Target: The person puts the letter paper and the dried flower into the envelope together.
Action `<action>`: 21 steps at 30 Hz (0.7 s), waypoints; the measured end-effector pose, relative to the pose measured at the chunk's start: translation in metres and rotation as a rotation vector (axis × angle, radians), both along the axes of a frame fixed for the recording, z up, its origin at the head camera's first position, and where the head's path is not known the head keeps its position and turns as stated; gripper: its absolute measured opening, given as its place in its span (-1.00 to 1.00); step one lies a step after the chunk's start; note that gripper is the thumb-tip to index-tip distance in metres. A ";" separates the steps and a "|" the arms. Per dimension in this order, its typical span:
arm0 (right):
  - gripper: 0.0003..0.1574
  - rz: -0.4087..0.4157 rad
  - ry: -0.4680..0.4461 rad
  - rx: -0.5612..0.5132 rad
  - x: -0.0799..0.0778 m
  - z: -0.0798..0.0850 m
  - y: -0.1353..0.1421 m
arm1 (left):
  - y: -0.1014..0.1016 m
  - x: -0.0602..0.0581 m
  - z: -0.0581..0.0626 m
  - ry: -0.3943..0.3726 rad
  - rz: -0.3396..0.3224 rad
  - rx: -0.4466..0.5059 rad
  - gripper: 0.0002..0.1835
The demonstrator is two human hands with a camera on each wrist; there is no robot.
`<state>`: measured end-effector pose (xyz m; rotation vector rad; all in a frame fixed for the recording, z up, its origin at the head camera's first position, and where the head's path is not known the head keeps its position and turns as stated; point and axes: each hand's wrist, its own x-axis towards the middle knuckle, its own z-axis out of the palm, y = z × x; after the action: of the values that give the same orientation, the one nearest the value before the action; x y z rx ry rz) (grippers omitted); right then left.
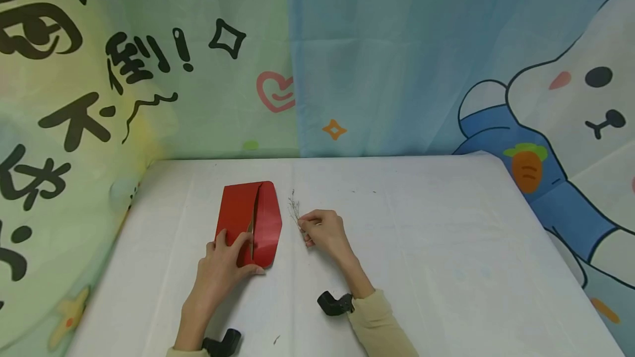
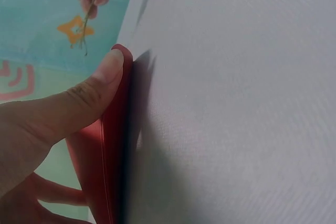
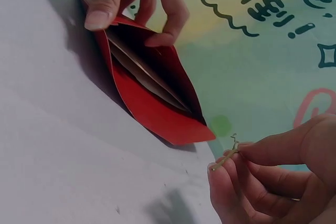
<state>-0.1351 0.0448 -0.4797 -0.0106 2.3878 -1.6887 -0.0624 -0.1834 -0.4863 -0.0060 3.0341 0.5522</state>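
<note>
A red envelope (image 1: pixel 235 205) lies on the white tabletop with its flap folded out to the right. My left hand (image 1: pixel 218 269) grips its near end, thumb at the edge and fingers at the slit. The right wrist view shows the mouth of the envelope (image 3: pixel 144 111) gaping, with pale paper (image 3: pixel 149 82) inside. To its right, my right hand (image 1: pixel 324 233) pinches a thin dried sprig (image 1: pixel 294 205) between thumb and fingers, its branching tips pointing away from me. The sprig is apart from the envelope.
A white cloth (image 1: pixel 446 258) covers the table. Small dark bits (image 1: pixel 276 340) of plant lie near the front, with tiny specks farther back. Printed curtains (image 1: pixel 377 70) hang behind and to the left. Each wrist carries a black camera mount (image 1: pixel 335 303).
</note>
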 end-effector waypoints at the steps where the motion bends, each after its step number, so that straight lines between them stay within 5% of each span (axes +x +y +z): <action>1: -0.84 0.010 0.001 0.000 0.000 0.000 -0.002 | 0.000 0.000 0.000 0.000 0.000 0.000 -0.25; 21: -0.77 0.150 -0.132 -0.193 -0.007 -0.017 -0.032 | 0.000 0.000 -0.003 0.016 0.005 -0.014 -0.21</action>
<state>-0.1425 0.0131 -0.4964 -0.1031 2.0688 -1.7826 -0.0625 -0.1836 -0.4891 -0.0091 3.0544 0.5339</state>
